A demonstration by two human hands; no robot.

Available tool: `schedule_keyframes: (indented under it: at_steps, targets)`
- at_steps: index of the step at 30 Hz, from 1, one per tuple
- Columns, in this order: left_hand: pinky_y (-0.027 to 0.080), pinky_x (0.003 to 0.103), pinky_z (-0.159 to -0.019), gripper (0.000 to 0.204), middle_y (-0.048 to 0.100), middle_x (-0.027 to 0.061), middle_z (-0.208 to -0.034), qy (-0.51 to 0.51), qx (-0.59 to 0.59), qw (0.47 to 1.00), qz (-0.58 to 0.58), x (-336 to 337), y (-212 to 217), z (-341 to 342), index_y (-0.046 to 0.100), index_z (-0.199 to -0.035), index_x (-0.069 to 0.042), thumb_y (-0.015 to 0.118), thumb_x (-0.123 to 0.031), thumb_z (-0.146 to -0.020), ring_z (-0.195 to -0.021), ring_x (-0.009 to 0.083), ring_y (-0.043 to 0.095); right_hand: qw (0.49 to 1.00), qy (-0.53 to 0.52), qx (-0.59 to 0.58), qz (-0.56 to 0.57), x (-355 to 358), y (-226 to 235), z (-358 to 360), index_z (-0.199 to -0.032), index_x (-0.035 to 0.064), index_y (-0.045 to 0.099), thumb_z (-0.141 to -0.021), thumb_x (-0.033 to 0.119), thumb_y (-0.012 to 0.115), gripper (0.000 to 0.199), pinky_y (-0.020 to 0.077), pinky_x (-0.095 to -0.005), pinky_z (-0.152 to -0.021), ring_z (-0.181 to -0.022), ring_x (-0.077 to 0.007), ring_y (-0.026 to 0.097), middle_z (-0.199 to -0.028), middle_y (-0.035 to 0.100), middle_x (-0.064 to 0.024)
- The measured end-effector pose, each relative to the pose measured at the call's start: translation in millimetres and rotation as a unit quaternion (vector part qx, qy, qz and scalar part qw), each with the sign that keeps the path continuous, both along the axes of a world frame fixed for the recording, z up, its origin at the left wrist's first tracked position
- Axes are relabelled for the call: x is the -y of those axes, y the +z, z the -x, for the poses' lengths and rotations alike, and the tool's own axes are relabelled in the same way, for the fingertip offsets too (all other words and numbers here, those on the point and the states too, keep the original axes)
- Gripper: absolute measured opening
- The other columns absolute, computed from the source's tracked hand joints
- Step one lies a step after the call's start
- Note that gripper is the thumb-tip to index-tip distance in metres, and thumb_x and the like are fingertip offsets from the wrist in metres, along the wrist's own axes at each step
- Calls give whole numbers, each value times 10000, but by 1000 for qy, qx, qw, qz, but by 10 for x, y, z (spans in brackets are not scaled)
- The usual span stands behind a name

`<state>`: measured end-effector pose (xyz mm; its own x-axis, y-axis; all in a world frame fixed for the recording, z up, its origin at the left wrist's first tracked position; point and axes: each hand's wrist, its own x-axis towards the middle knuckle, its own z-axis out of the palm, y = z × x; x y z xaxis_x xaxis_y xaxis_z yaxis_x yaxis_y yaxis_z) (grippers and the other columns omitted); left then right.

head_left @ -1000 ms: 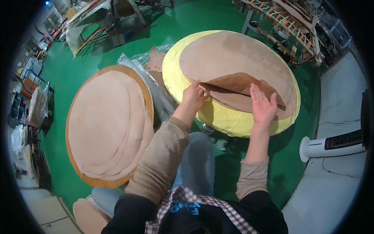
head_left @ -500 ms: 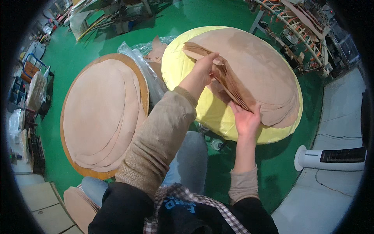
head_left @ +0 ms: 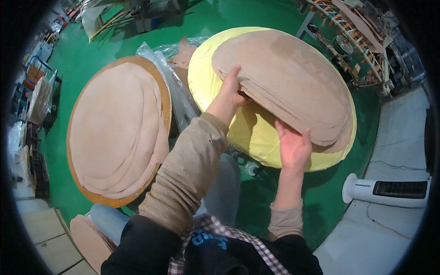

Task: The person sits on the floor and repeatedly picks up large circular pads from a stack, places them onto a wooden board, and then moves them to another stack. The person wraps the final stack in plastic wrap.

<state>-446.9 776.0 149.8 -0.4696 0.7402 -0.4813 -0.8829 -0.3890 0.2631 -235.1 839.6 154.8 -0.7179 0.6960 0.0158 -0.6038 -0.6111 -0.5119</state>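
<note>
A stack of thin, pinkish-beige rounded sheets [head_left: 288,78] lies on a round, yellow-covered stand [head_left: 256,137] at the right. My left hand [head_left: 228,97] grips the stack's near-left edge, its thumb on top and its other fingers hidden underneath. At the near edge, slightly raised off the yellow cover, the layers show in a fan. My right hand [head_left: 294,149] is palm up beside that same edge, thumb and fingers spread, the fingertips at or just under the sheets. Whether it bears any of their weight I cannot tell.
Left of my arm, a second stack of beige sheets [head_left: 114,123] rests on a brown round board [head_left: 91,196]. Clear plastic wrap [head_left: 167,80] lies between the stands. More sheets [head_left: 89,240] sit by my knee. A white fan unit [head_left: 387,189] is at right, a metal rack [head_left: 346,39] far right.
The edge flap that was folded up between my hands has come down flat onto the stack. My left hand has shifted slightly left and lower; my right hand has moved a little nearer me.
</note>
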Motion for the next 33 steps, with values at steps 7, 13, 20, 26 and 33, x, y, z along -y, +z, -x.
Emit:
schedule_keyframes:
  at_steps: [7, 13, 20, 26, 33]
  targets:
    - [461, 400, -559, 158, 553, 121, -819, 28, -146, 952, 268, -192, -288, 121, 552, -956, 51, 570, -2, -808, -617, 253, 544, 992, 79, 98, 6, 200, -310, -328, -1361, 29, 319, -817, 367, 660, 725, 280, -514, -1068, -1323, -387, 277, -1420, 313, -203]
    - [362, 330, -444, 48, 530, 129, -680, 116, -190, 952, 211, -427, 250, 183, 557, -748, 73, 600, 86, -731, -486, 197, 463, 992, 66, 103, 27, 31, -395, -287, -1266, -11, 417, -881, 315, 567, 527, 221, -531, -1098, -1334, -409, 248, -1419, 285, -263]
    - [354, 329, -457, 64, 536, 129, -706, 89, -277, 940, 176, -301, 397, 543, 569, -752, 60, 627, 44, -732, -566, 188, 485, 988, -137, -17, 70, -456, -402, -424, -1361, -10, 316, -937, 278, 383, 517, 227, -543, -1092, -1315, -386, 283, -1421, 323, -181]
    - [554, 346, -626, 107, 636, 147, -791, 40, -289, 931, 217, 983, 435, 1457, 612, -863, 59, 586, -18, -794, -672, 243, 639, 940, -284, 177, 70, -490, -363, -629, -1370, 35, 356, -946, 435, 369, 583, 308, -513, -1050, -1279, -332, 371, -1406, 382, -146]
    - [518, 342, -679, 160, 635, 91, -816, 129, -392, 836, 362, 3027, 1218, 1875, 638, -875, 13, 547, -114, -839, -719, 197, 613, 954, 69, 285, 56, 545, -450, 86, -1359, 14, 356, -934, 237, 439, 487, 345, -498, -1030, -1229, -334, 430, -1366, 422, -162]
